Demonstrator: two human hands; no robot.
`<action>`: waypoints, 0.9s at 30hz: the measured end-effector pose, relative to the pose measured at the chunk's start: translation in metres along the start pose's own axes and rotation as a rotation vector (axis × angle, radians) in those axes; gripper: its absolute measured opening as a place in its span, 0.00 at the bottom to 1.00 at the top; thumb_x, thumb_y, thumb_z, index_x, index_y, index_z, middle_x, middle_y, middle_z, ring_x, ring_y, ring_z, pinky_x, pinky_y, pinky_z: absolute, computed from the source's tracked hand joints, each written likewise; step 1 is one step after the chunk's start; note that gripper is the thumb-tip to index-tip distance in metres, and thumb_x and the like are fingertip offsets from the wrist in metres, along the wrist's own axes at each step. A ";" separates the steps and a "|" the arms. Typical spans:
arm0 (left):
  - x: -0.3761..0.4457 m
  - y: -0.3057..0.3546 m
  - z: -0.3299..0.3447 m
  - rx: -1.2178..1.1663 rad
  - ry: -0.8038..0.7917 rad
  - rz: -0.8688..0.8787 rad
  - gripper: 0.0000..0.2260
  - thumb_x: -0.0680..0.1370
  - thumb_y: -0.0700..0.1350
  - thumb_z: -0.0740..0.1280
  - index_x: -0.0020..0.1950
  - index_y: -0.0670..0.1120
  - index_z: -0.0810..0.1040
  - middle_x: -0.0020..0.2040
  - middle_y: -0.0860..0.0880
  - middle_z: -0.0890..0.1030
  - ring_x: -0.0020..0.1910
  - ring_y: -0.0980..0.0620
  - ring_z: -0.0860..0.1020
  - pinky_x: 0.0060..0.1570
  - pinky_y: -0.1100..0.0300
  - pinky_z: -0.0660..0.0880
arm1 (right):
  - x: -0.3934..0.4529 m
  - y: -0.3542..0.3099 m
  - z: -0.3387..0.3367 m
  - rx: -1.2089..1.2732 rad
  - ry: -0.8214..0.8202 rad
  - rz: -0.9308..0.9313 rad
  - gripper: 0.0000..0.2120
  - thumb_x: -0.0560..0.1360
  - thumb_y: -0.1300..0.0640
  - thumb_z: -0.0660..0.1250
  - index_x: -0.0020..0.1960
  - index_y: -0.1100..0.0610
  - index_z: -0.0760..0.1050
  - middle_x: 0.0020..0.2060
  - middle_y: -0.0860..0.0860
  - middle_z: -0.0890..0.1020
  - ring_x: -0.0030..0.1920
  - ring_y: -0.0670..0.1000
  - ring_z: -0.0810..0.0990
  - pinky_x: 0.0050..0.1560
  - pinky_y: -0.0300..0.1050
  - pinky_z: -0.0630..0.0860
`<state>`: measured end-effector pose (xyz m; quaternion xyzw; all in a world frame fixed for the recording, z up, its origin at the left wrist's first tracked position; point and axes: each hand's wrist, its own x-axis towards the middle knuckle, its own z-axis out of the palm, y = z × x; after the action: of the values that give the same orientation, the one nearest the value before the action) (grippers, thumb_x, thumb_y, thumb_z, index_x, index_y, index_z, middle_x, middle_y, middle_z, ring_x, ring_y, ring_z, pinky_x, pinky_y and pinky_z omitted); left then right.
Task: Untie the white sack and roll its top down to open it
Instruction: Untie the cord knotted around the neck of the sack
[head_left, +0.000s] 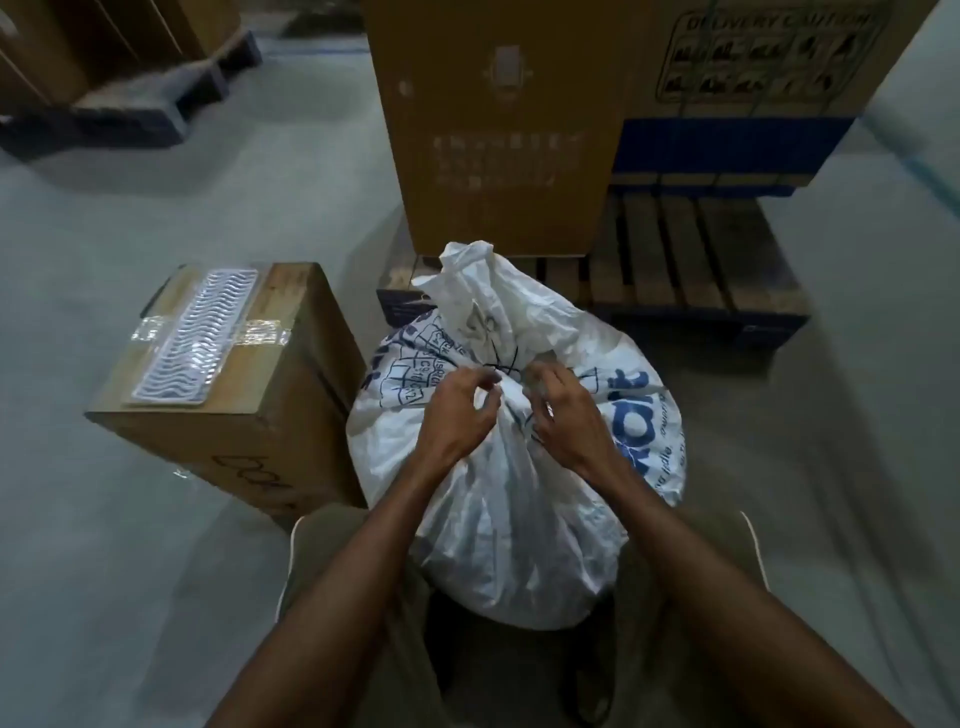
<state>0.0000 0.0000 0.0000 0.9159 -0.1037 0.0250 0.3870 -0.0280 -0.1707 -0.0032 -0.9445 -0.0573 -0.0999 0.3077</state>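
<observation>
A full white sack (498, 499) with blue print stands on the floor between my knees. Its neck is gathered and bound by a thin dark tie (503, 367), and the loose top (480, 291) sticks up beyond it. My left hand (457, 415) sits on the left of the neck with fingers curled at the tie. On the right of the neck is my right hand (563, 410), its fingers curled into the bunched fabric. Whether either hand pinches the tie itself is hidden by the fingers.
A taped cardboard box (234, 415) with a white ribbed plastic tray (195, 338) on top stands at my left. Behind the sack a tall carton (498, 130) rests on a wooden pallet (691, 260). Another pallet (130, 109) lies far left. Grey floor surrounds.
</observation>
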 end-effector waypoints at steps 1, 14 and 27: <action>0.015 -0.007 0.007 -0.023 0.015 0.001 0.10 0.78 0.47 0.68 0.58 0.47 0.84 0.52 0.49 0.84 0.53 0.50 0.80 0.57 0.49 0.78 | 0.014 0.008 0.008 0.007 -0.029 -0.008 0.13 0.83 0.59 0.63 0.66 0.59 0.77 0.60 0.57 0.81 0.57 0.56 0.81 0.57 0.49 0.78; 0.105 -0.056 0.019 -0.054 -0.170 -0.099 0.07 0.73 0.43 0.75 0.50 0.47 0.87 0.44 0.53 0.87 0.42 0.61 0.84 0.51 0.60 0.82 | 0.094 0.060 0.056 0.139 -0.023 -0.004 0.14 0.70 0.71 0.72 0.53 0.59 0.86 0.51 0.53 0.85 0.51 0.52 0.83 0.54 0.45 0.80; 0.108 -0.055 0.019 0.125 -0.105 0.049 0.10 0.75 0.51 0.68 0.52 0.56 0.87 0.44 0.58 0.87 0.38 0.62 0.83 0.43 0.57 0.82 | 0.096 0.067 0.056 0.158 0.011 -0.027 0.14 0.71 0.70 0.68 0.52 0.61 0.86 0.48 0.55 0.84 0.48 0.50 0.82 0.50 0.40 0.79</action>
<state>0.1163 0.0054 -0.0378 0.9355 -0.1444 -0.0073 0.3225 0.0849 -0.1871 -0.0640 -0.9158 -0.0762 -0.1043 0.3802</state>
